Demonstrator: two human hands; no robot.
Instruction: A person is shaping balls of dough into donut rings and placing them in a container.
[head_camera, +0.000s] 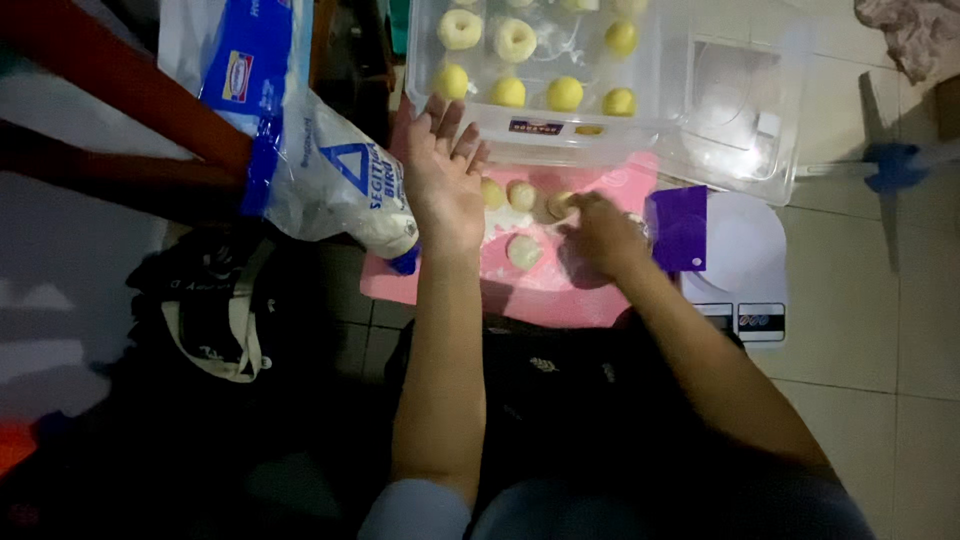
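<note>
Down on the tiled floor (850, 330) we go, pale squares running off to the right. The landmark is the pink mat (560, 290), spread flat on those tiles. Just behind the mat sits a clear plastic tray (530, 140) with rows of yellow dough balls (565, 93) spaced apart, and to its right lies a clear lid (740, 110). At the mat's left edge leans a big flour bag (330, 180), white and blue, tilted towards the mat. Off the mat's right edge sits a white kitchen scale (745, 260) with a purple scraper (678, 228) resting against it.

Now the hands! The left hand (445, 165) floats over the mat's far left corner, fingers spread wide and flat, gripping nothing. The right hand (600, 235) is down mid-mat, fingers curled; it looks pressed on a dough piece, though I cannot tell what is underneath. Three small dough pieces (522, 195) line up on the mat between the hands, and a fourth (523, 250) lies nearer the person.

To my eye, a cupped palm, light pressure and a dusted mat would roll it best.
</note>
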